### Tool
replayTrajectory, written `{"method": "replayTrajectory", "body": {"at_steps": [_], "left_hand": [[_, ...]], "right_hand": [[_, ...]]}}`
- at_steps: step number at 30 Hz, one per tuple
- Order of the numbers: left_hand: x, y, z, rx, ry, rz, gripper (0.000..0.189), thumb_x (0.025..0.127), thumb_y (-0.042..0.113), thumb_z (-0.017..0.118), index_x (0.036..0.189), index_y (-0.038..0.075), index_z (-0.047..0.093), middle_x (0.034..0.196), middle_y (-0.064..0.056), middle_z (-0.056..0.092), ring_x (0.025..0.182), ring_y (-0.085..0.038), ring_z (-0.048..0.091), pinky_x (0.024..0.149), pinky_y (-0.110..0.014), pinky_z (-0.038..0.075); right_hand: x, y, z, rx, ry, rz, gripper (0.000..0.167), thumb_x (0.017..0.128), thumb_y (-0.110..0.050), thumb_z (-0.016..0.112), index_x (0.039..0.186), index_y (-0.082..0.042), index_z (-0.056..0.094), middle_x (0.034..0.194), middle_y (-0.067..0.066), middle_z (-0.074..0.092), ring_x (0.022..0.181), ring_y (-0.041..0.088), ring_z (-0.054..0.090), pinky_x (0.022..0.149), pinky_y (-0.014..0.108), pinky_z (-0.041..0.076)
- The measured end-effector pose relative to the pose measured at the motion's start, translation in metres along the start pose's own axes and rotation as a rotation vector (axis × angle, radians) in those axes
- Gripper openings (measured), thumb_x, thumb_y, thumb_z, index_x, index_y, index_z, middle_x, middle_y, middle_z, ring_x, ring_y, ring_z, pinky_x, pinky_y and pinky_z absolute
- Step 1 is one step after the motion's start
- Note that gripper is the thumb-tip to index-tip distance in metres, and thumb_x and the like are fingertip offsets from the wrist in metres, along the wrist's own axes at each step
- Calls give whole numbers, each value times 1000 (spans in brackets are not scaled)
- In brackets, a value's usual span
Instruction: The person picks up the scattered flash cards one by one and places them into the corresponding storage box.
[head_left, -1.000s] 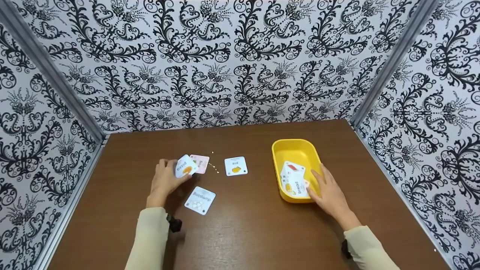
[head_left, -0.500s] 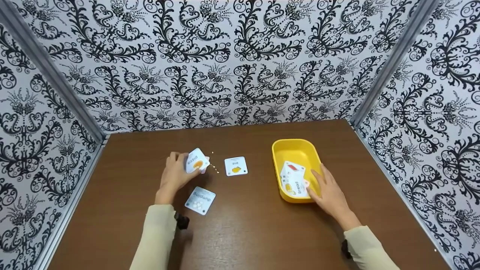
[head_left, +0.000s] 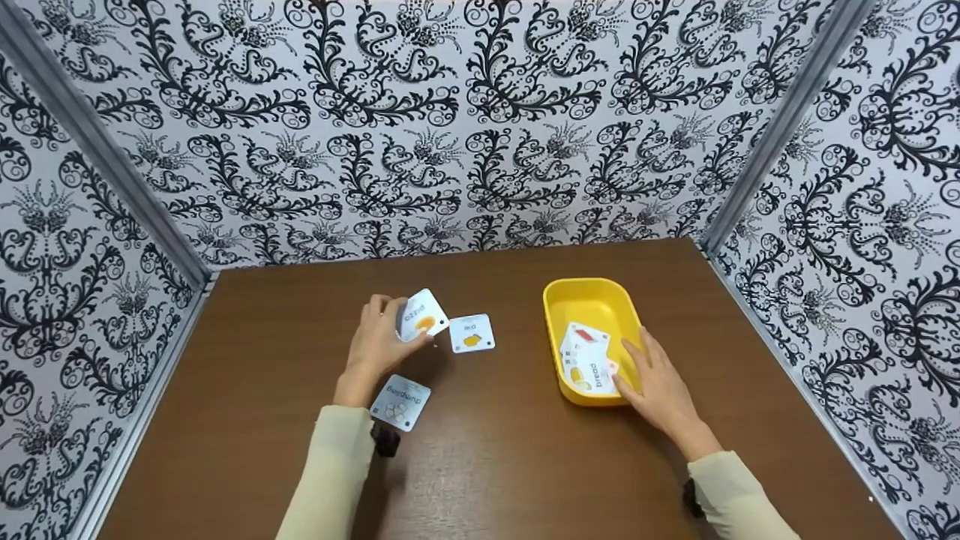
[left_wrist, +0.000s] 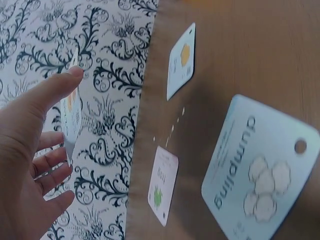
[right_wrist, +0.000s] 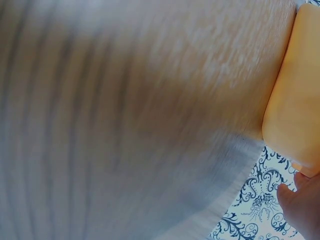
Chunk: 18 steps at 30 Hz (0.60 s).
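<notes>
My left hand (head_left: 381, 341) pinches a white picture card marked "pizza" (head_left: 422, 311) by its edge, raised above the table. In the left wrist view this pizza card (left_wrist: 71, 112) is seen nearly edge-on, the thumb on one face. A pale card marked "pie" (head_left: 472, 334) lies right beside it, and a "dumpling" card (head_left: 401, 403) lies nearer the left wrist. The pink "frog" card (left_wrist: 162, 187) shows on the table in the left wrist view, hidden in the head view. My right hand (head_left: 661, 386) grips the right wall of a yellow tub (head_left: 589, 291), thumb and index finger over the rim.
Inside the tub lie several cards, among them a "bread" card (head_left: 592, 371) and one with a red picture (head_left: 586, 334). Patterned walls (head_left: 480, 150) enclose the brown table (head_left: 487, 465) at the back and sides. Pale specks (left_wrist: 175, 127) mark the tabletop near the frog card.
My left hand has moved to the right with the pizza card, from over the frog card to beside the pie card. The right hand and tub have stayed in place.
</notes>
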<state>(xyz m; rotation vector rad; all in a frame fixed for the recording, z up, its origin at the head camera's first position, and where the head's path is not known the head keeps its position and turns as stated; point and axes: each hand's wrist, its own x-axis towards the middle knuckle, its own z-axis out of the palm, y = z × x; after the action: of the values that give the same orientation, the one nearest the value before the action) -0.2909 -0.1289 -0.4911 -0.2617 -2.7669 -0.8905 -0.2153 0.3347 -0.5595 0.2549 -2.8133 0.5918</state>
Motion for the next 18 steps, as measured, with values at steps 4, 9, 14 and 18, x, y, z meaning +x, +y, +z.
{"method": "replayTrajectory", "body": {"at_steps": [4, 9, 14, 18], "left_hand": [[2, 11, 6, 4, 2, 30, 79, 72, 44, 85, 136, 7, 57, 127, -13, 49, 115, -30, 48, 89, -44, 50], [6, 27, 12, 19, -2, 73, 78, 73, 44, 85, 136, 6, 57, 127, -14, 50, 114, -31, 50, 91, -44, 51], [8, 43, 20, 4, -20, 92, 79, 73, 46, 85, 136, 7, 57, 128, -13, 50, 116, -30, 50, 90, -42, 52], [11, 54, 28, 4, -30, 116, 79, 73, 45, 85, 136, 7, 57, 128, -13, 51, 115, -29, 50, 90, -41, 52]], "right_hand": [[1, -1, 0, 1, -16, 17, 64, 95, -35, 61, 149, -6, 44, 164, 21, 18, 147, 41, 26, 115, 61, 32], [1, -1, 0, 1, -25, 25, 64, 95, -36, 61, 149, -6, 44, 165, 21, 17, 148, 42, 25, 116, 61, 31], [0, -1, 0, 1, -27, 23, 64, 96, -36, 60, 149, -6, 44, 165, 21, 17, 148, 42, 25, 116, 61, 31], [0, 0, 0, -1, -18, 15, 63, 96, -36, 60, 148, -5, 44, 165, 21, 18, 148, 41, 25, 117, 61, 30]]}}
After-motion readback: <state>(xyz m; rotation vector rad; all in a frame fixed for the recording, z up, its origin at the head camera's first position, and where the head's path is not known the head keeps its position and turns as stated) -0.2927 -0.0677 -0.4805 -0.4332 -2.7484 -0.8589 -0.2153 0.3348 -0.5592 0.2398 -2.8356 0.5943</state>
